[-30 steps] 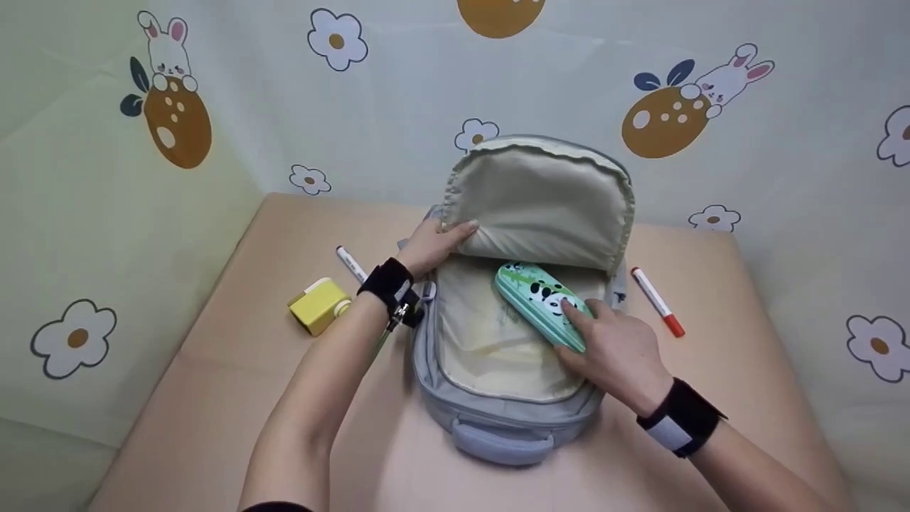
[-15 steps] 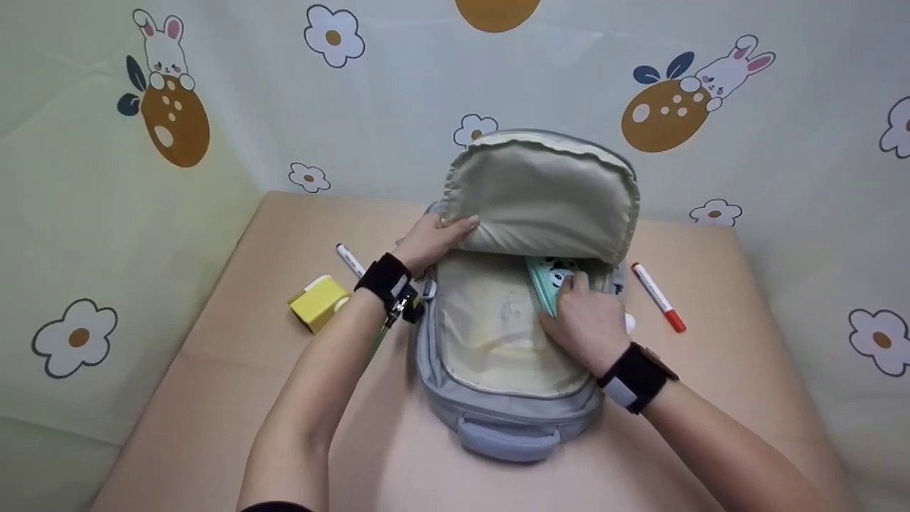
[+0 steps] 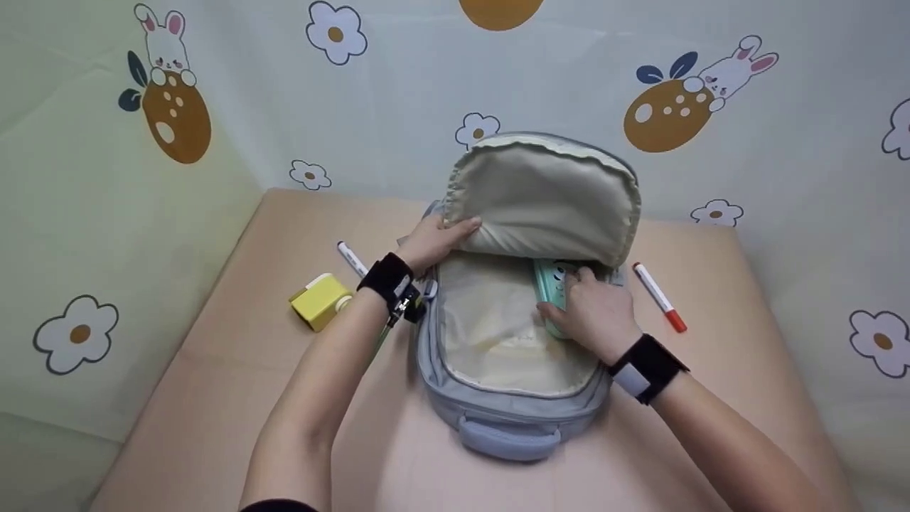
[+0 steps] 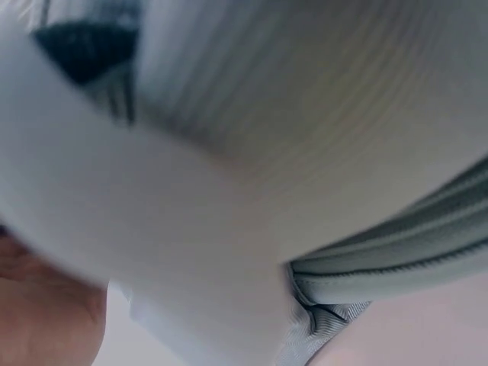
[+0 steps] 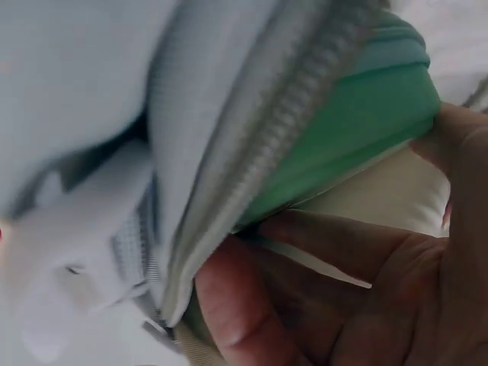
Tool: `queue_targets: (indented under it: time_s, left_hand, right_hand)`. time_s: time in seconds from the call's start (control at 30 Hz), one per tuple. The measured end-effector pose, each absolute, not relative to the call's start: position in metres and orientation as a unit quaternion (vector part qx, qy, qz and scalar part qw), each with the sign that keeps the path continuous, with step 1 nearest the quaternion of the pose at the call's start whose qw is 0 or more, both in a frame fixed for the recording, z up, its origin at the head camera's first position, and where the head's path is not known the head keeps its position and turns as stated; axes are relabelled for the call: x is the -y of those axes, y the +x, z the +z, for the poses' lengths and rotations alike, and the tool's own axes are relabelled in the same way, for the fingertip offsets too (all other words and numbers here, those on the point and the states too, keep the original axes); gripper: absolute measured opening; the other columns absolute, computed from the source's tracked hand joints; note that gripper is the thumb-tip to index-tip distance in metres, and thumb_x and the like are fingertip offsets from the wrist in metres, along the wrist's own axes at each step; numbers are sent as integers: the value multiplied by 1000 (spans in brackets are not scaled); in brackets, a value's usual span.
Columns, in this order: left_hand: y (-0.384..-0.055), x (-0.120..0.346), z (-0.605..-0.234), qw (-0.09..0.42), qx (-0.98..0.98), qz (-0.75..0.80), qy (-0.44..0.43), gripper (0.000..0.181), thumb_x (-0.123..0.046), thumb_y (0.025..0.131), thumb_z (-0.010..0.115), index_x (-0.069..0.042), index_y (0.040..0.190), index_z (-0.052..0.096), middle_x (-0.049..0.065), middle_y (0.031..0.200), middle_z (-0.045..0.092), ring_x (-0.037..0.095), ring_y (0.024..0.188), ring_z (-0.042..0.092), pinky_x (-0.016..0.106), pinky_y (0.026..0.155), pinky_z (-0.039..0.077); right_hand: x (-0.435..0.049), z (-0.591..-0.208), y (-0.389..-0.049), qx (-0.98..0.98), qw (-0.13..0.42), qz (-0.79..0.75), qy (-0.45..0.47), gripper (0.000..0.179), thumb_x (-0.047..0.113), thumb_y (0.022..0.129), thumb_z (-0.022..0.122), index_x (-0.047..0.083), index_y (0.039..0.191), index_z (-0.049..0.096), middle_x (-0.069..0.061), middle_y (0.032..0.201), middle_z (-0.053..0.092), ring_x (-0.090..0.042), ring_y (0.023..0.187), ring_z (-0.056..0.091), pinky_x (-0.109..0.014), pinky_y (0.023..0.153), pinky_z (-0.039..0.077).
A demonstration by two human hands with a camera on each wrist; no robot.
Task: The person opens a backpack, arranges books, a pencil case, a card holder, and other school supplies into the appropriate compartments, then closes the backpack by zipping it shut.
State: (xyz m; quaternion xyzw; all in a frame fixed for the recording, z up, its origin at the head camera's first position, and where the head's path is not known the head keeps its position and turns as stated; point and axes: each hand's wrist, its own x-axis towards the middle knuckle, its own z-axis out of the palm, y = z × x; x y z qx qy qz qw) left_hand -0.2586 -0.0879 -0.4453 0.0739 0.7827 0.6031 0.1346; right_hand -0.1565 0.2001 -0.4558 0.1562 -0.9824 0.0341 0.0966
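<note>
At the opening of the grey backpack (image 3: 462, 398), the right hand (image 3: 601, 313) grips a mint-green pencil case (image 3: 550, 288): elongated, rounded near end, black-and-white print. The case lies inside, right side, far end covered by the flap (image 3: 544, 195). The left hand (image 3: 434, 242) grips the flap's left edge. Outboard right: red-capped marker (image 3: 660, 297). Outboard left: yellow box-shaped object (image 3: 320, 301), white marker (image 3: 351, 257).

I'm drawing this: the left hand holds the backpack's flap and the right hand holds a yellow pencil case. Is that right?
The pencil case is green, not yellow; the head view shows it. The left hand does hold the backpack's flap, the right hand the case.
</note>
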Motion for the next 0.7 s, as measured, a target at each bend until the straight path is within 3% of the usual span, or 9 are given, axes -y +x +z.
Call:
queue_targets:
  time_s: [0.07,0.17,0.27,0.33,0.43,0.53,0.63,0.7]
  left_hand:
    - [-259,87,-446,136,-779,607,71,40,-52,96,67,-12,93,65,-5,71,47,19,71,48,29,66,41]
    - [-260,86,-446,139,-777,611,65,41,-52,95,68,-11,93,64,-4,72,49,21,72,50,29,66,42]
    - [-260,86,-447,139,-775,613,64,41,-51,96,67,-10,92,64,-5,69,47,18,67,48,28,62,41]
    - [-260,87,-447,135,-776,613,65,40,-51,96,67,-11,92,63,-5,70,48,18,68,49,27,63,41]
    - [-261,87,-447,129,-778,611,65,39,-50,96,68,-12,89,62,-6,69,46,16,67,47,27,62,40]
    - [-261,87,-447,131,-782,607,61,40,-52,95,68,-14,83,59,-9,63,37,11,58,40,26,57,37]
    - [-260,87,-447,138,-782,605,61,42,-52,96,67,-15,80,57,-9,61,35,10,56,37,27,56,35]
    - [-260,85,-447,140,-778,610,65,39,-51,96,67,-15,85,60,-8,66,42,11,60,42,29,62,39]
  right_hand:
    - [-213,-450,-155,979,83,82,169,62,57,95,64,-2,112,71,-19,104,65,-33,70,62,-52,58,51]
    - [-235,-443,-153,968,91,165,167,45,49,99,63,6,106,75,-11,100,68,-27,78,63,-47,65,52]
    - [-258,-439,-153,950,134,246,141,30,38,99,66,9,96,72,-5,91,65,-21,77,60,-38,66,49]
    - [-271,-440,-158,933,165,297,119,26,33,99,69,7,99,68,-6,94,63,-21,81,59,-36,70,48]
    - [-287,-444,-172,900,166,392,96,38,31,97,71,3,121,62,-11,116,62,-26,105,60,-39,91,48]
    - [-295,-452,-188,867,106,477,94,62,33,97,72,4,146,47,-14,145,51,-30,136,46,-49,114,35]
    - [-297,-457,-201,844,32,525,105,74,32,97,73,9,157,36,-14,157,42,-31,147,34,-53,119,26]
    - [-297,-460,-207,837,-7,538,99,75,33,96,73,10,157,36,-14,154,45,-31,142,42,-52,113,36]
